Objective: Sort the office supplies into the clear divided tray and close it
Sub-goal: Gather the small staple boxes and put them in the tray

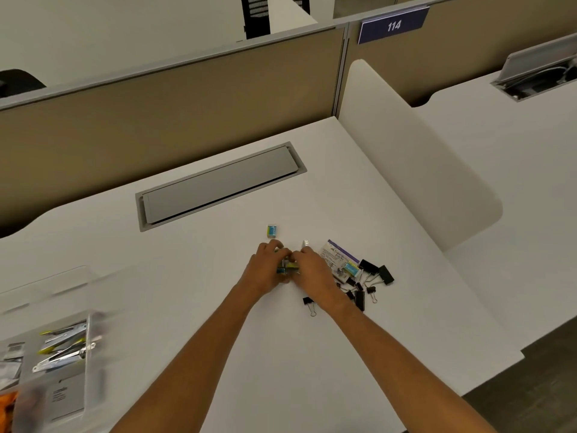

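White surface (187,292) fills most of the view, w/ a tan partition (156,114) along the far edge and a white side divider (406,170) standing on the right. A grey cable hatch (218,185) is set flush in the surface toward the back, lid down.

Clear tray (89,335) sits at the lower-left edge, well apart from the rest of the supplies. It's blurred, but its lid looks raised. One compartment holds metal staplers (62,348) w/ yellow-green trim; contents of the other compartments can't be made out.

Both arms reach to mid-surface. Left hand (265,270) and right hand (312,270) meet, fingers curled inward, grasping a cluster of small boxes (288,267) (blue/yellow) btwn them, low over the surface. Can't tell how many boxes or which hand carries most.

Just right of the right hand lies a purple-and-white card (338,254), flat. On and beside its near edge is a loose pile of black binder clips (371,273), mixed sizes, some overlapping. One single clip (309,303) lies apart, near the right wrist.

A lone blue box (272,231) stands just beyond the left hand's fingers, not touching them. A small silvery item (305,244) lies just past the right hand's fingertips; too small to identify.
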`<action>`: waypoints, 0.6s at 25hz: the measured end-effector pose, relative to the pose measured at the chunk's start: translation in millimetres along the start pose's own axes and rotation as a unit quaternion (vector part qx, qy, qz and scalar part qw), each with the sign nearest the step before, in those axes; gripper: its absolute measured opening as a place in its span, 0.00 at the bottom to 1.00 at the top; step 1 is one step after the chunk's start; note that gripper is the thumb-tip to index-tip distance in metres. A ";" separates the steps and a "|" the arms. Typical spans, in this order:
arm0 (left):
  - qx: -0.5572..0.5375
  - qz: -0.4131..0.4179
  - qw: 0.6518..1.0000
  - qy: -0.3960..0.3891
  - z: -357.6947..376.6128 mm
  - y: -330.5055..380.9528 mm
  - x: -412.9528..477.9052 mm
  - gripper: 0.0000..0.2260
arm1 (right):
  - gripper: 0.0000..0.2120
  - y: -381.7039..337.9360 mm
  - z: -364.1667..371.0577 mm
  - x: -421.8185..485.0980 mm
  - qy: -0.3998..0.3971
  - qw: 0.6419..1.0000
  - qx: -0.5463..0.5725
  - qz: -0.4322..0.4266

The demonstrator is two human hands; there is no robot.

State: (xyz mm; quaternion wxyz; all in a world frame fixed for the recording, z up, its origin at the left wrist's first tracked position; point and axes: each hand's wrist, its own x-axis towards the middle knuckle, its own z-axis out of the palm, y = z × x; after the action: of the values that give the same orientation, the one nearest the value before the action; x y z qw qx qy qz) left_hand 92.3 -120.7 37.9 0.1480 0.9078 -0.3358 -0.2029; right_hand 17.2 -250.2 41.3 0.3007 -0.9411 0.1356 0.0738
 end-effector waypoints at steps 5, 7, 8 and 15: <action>0.037 0.017 0.998 0.042 4.4 -6.4 -1.3 0.10 | 0.07 2.7 4.7 -4.9 0.056 0.996 0.064 0.001; 0.045 -0.034 0.996 0.069 5.9 -10.2 -4.1 0.10 | 0.06 7.1 -3.3 -6.9 0.105 0.986 0.129 0.029; 0.037 -0.061 0.994 0.087 6.6 -12.1 -5.8 0.10 | 0.06 9.1 -9.0 -6.8 0.133 0.979 0.146 0.041; -0.171 -0.180 0.943 0.219 -0.9 -22.5 5.1 0.06 | 0.06 10.4 -25.4 16.1 0.117 0.983 0.135 0.054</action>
State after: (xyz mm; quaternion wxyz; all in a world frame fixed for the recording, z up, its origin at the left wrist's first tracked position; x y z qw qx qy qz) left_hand 108.6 -107.5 28.2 0.3319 0.9363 -0.0859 -0.0763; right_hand 30.8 -276.6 52.6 0.4024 -0.8855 0.2288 -0.0397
